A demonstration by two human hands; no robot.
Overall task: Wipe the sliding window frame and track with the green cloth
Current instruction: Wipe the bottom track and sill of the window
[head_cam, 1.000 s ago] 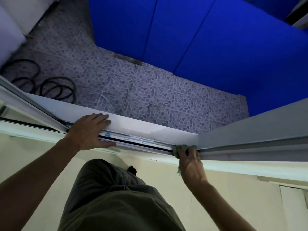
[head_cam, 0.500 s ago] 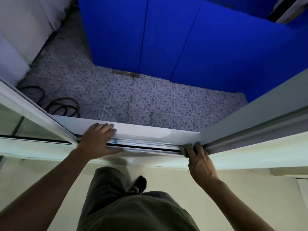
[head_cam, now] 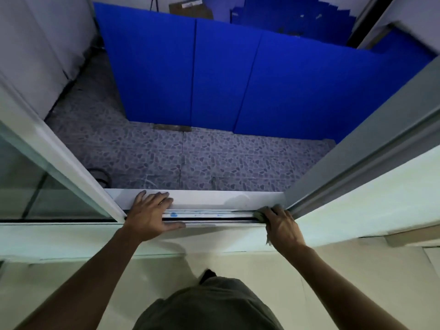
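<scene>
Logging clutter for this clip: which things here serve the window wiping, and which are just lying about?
In use: green cloth, right hand, left hand, window track, sliding pane.
Lying about: blue panels, cardboard box, dark hose.

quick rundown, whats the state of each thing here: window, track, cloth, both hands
sliding window: slid open, glass pane at the left
track: exposed between the hands
green cloth: bunched, pressed into the track's right end
right hand: grips the cloth
left hand: flat on the sill, fingers straight, holding nothing
</scene>
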